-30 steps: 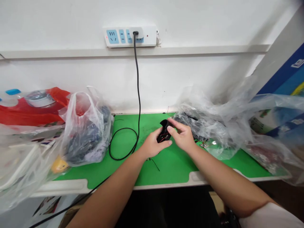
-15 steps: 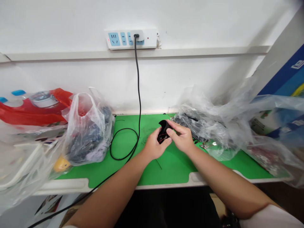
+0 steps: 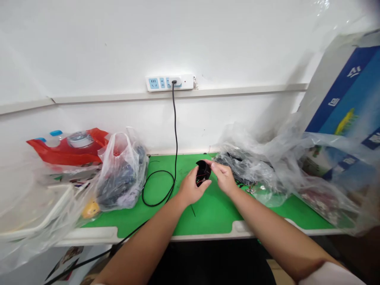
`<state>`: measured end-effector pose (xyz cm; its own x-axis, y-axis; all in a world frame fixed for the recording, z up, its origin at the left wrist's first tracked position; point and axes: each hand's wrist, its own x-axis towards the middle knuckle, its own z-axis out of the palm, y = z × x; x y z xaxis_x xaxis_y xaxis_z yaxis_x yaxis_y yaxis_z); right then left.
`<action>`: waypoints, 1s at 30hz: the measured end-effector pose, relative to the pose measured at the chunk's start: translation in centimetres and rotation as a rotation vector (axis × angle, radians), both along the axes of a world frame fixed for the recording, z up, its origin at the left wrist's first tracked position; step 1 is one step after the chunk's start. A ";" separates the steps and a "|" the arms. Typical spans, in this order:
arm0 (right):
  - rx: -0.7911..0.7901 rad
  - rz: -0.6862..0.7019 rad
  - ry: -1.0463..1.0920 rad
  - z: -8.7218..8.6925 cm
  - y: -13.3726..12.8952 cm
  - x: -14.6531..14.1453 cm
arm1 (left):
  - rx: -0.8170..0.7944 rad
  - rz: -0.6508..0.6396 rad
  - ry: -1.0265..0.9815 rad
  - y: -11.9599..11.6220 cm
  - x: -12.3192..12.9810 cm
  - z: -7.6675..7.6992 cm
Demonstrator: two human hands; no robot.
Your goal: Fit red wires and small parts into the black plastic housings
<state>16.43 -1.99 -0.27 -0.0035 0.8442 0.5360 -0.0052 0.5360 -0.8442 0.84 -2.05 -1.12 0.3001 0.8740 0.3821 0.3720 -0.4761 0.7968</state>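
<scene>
Black plastic housing [image 3: 203, 173], round and open-mouthed, with a matte shell and thin red wires [image 3: 202, 177] showing inside, and it's up in the air between both hands just above the green work mat [image 3: 208, 215]! The left hand [image 3: 191, 189] cups it from below and the side, fingers curled around the shell, while the right hand [image 3: 223, 179] comes in from the other side, its fingertips [image 3: 213, 165] pressed against the upper rim. That's a firm two-handed hold, fingers closed on the piece, not spread. Behind them, a crumpled clear plastic bag [image 3: 249, 168] bulges with dark contents at the mat's far edge, and just to the left, a thin, stretchy white-tinged carrier bag [image 3: 121, 174] stands slumped and packed with something dark. A smooth black power cable [image 3: 175, 130] drops from a white power strip [image 3: 169, 83] on the wall, then curls into a loose loop [image 3: 154, 201] on the mat. One short black wire snippet [image 3: 192, 210] lies on the green near the left wrist. Further left, a glossy red plastic bag [image 3: 67, 154] sits behind more clear wrapping, and at far right a blue printed cardboard box [image 3: 341, 95] leans in, half-sheathed in film.
</scene>
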 end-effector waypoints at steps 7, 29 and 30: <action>-0.019 0.027 0.017 -0.3 0.3 0.4 | 0.046 -0.004 0.095 0.5 -0.1 -1.0; -0.094 0.342 0.032 -0.8 0.6 0.6 | -0.036 -0.231 0.019 -0.5 0.4 0.0; -0.093 0.342 0.032 -0.9 0.6 0.5 | -0.025 -0.224 0.031 -0.5 0.4 -0.1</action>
<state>16.97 -1.38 -1.14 -0.2789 0.8421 0.4616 -0.1980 0.4199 -0.8857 1.20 -2.53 -1.20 0.4992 0.7934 0.3485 0.2835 -0.5295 0.7995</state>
